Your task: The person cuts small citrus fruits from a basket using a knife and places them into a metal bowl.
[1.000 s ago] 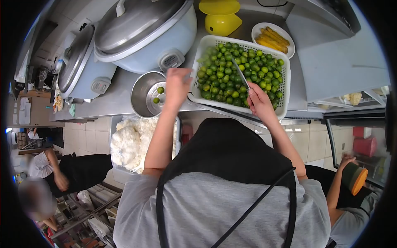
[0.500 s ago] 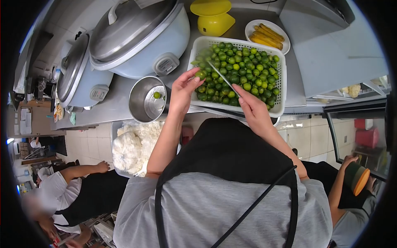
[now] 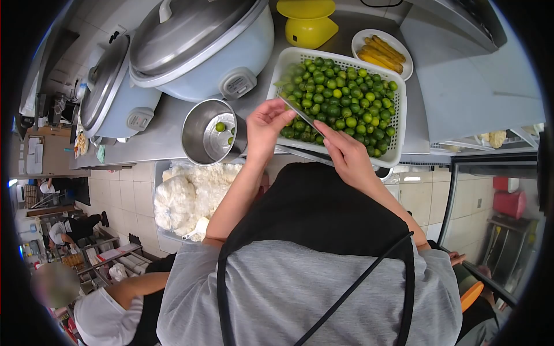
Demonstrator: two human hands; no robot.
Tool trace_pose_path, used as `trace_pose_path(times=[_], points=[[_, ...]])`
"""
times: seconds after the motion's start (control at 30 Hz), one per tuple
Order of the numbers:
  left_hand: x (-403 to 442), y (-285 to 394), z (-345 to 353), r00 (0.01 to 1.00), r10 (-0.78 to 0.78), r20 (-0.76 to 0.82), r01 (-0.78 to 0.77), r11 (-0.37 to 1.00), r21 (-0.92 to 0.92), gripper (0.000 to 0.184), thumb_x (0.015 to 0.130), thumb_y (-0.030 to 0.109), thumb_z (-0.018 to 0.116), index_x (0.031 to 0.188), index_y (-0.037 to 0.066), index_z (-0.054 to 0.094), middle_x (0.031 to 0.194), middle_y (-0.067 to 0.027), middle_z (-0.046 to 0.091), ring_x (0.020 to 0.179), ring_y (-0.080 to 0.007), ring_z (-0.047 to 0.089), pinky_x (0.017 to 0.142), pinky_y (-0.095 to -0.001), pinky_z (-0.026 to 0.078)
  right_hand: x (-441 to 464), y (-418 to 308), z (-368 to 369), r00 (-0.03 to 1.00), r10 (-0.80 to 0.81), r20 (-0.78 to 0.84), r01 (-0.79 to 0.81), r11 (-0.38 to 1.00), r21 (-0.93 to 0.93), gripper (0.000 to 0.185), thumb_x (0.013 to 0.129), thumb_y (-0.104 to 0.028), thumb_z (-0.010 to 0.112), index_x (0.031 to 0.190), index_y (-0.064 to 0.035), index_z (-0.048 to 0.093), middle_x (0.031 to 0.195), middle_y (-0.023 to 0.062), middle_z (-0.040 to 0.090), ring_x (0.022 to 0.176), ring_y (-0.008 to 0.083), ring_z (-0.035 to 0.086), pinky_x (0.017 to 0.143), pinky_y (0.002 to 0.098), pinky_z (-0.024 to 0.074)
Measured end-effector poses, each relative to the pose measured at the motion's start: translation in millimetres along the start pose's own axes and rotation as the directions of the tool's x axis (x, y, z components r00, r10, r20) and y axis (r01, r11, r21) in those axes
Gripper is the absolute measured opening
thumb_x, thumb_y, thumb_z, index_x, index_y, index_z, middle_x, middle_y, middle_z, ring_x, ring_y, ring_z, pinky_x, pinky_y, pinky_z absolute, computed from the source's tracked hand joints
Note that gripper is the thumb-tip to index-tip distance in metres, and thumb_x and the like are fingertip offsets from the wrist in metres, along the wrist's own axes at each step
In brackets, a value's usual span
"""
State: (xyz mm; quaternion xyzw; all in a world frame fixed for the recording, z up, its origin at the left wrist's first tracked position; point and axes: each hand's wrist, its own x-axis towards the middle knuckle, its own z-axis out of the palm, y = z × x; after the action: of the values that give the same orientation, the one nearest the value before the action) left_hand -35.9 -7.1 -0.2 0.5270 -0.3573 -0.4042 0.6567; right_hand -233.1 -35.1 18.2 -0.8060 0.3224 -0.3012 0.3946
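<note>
My left hand (image 3: 269, 126) is closed in a pinch at the left side of a white perforated basket (image 3: 399, 115). Its fingers and the blade hide the small green lime seen there a moment ago. In my right hand (image 3: 350, 153) is a knife (image 3: 304, 117), its blade slanting up and left to the left fingertips. The basket is heaped with small round green limes (image 3: 340, 95). Left of my left hand stands a steel pot (image 3: 199, 135), with a lime (image 3: 220, 126) and other green fruit or pieces at its bottom.
Two large lidded cookers (image 3: 202, 81) stand on the counter (image 3: 167, 135) at the left. Behind the basket are a yellow scale (image 3: 310, 32) and a white plate (image 3: 405, 68) with long yellow-brown food. A tub of white food (image 3: 196, 190) sits below. Other people (image 3: 109, 314) are nearby on both sides.
The knife has come to the left fingertips, and the lime pinched there is now hidden. My view has shifted slightly. The people at both sides have moved.
</note>
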Motion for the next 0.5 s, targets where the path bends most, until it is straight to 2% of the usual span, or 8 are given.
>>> trace_pose_path(times=[0.1, 0.17, 0.2, 0.27, 0.3, 0.37, 0.43, 0.5], points=[[-5.4, -2.6, 7.3, 0.996, -0.058, 0.074, 0.059, 0.998, -0.003, 0.024, 0.08, 0.0, 0.064, 0.103, -0.003, 0.057, 0.094, -0.0092, 0.063, 0.084, -0.0133, 0.06, 0.081, -0.0293, 0.05, 5.4, 0.8, 2.4, 0.999, -0.001, -0.036, 0.001, 1.0, -0.006, 0.035, 0.088, -0.01, 0.049, 0.124, -0.0133, 0.052, 0.074, 0.014, 0.056, 0.065, 0.0303, 0.057, 0.06, 0.0372, 0.046], [-4.6, -6.1, 5.9, 0.986, -0.139, 0.09, 0.153, 0.971, -0.183, 0.022, 0.082, 0.001, 0.063, 0.102, -0.004, 0.058, 0.096, -0.0096, 0.063, 0.086, -0.0148, 0.061, 0.082, -0.0299, 0.05, 6.2, 0.1, 2.2, 0.999, 0.007, -0.042, -0.007, 1.0, 0.003, 0.035, 0.089, -0.011, 0.05, 0.123, -0.0136, 0.053, 0.074, 0.014, 0.056, 0.065, 0.0304, 0.057, 0.06, 0.0373, 0.0458], [-3.3, -5.1, 3.9, 0.986, -0.139, 0.088, 0.153, 0.971, -0.183, 0.022, 0.082, 0.001, 0.063, 0.102, -0.004, 0.058, 0.096, -0.0096, 0.063, 0.086, -0.0148, 0.061, 0.082, -0.0299, 0.05, 5.3, -0.8, 0.7, 0.999, 0.025, -0.022, -0.025, 1.0, -0.003, 0.035, 0.089, -0.011, 0.049, 0.123, -0.014, 0.053, 0.074, 0.014, 0.056, 0.066, 0.0303, 0.057, 0.06, 0.0372, 0.0457], [0.7, -0.6, -6.1, 0.97, -0.219, 0.102, 0.241, 0.872, -0.426, 0.022, 0.083, 0.003, 0.061, 0.104, -0.004, 0.058, 0.097, -0.0102, 0.062, 0.088, -0.0174, 0.061, 0.083, -0.0307, 0.05, 1.9, 0.3, -2.0, 0.999, 0.044, -0.001, -0.044, 0.999, -0.009, 0.035, 0.089, -0.011, 0.049, 0.123, -0.0145, 0.053, 0.074, 0.014, 0.056, 0.066, 0.0302, 0.057, 0.061, 0.0372, 0.0455], [3.1, 0.6, -15.0, 0.97, -0.219, 0.101, 0.241, 0.872, -0.426, 0.022, 0.083, 0.003, 0.061, 0.104, -0.004, 0.058, 0.097, -0.0102, 0.062, 0.088, -0.0174, 0.061, 0.083, -0.0307, 0.05, -0.6, 2.8, -3.4, 0.998, 0.049, 0.03, -0.048, 0.999, -0.011, 0.035, 0.089, -0.012, 0.05, 0.124, -0.015, 0.053, 0.074, 0.0142, 0.056, 0.067, 0.0301, 0.057, 0.062, 0.0372, 0.0453], [8.9, 4.6, -41.0, 0.977, -0.211, -0.032, 0.188, 0.922, -0.34, 0.025, 0.084, 0.004, 0.06, 0.107, -0.005, 0.057, 0.1, -0.011, 0.062, 0.09, -0.019, 0.061, 0.083, -0.0307, 0.049, -5.5, 7.9, -6.0, 0.997, 0.053, 0.061, -0.053, 0.999, -0.012, 0.036, 0.089, -0.012, 0.05, 0.124, -0.0155, 0.053, 0.074, 0.0144, 0.055, 0.068, 0.0301, 0.057, 0.063, 0.0372, 0.0451], [14.1, 17.6, -69.4, 0.973, -0.134, -0.189, 0.133, 0.991, -0.017, 0.026, 0.082, 0.005, 0.063, 0.106, -0.005, 0.058, 0.097, -0.01, 0.063, 0.088, -0.0183, 0.062, 0.08, -0.029, 0.049, -10.4, 14.0, -8.8, 0.986, 0.139, 0.09, -0.137, 0.99, -0.026, 0.035, 0.089, -0.013, 0.05, 0.124, -0.0163, 0.053, 0.076, 0.0143, 0.056, 0.069, 0.0295, 0.057, 0.065, 0.037, 0.0451], [20.4, 21.2, -109.5, 0.969, -0.017, -0.246, 0.137, 0.868, 0.478, 0.025, 0.078, 0.008, 0.068, 0.099, -0.002, 0.062, 0.096, -0.0108, 0.064, 0.085, -0.0154, 0.062, 0.077, -0.0259, 0.049, -13.0, 25.6, -10.0, 0.991, 0.129, 0.023, -0.129, 0.991, -0.025, 0.034, 0.089, -0.014, 0.05, 0.123, -0.0162, 0.054, 0.078, 0.0143, 0.058, 0.069, 0.0291, 0.057, 0.065, 0.0365, 0.0453]])
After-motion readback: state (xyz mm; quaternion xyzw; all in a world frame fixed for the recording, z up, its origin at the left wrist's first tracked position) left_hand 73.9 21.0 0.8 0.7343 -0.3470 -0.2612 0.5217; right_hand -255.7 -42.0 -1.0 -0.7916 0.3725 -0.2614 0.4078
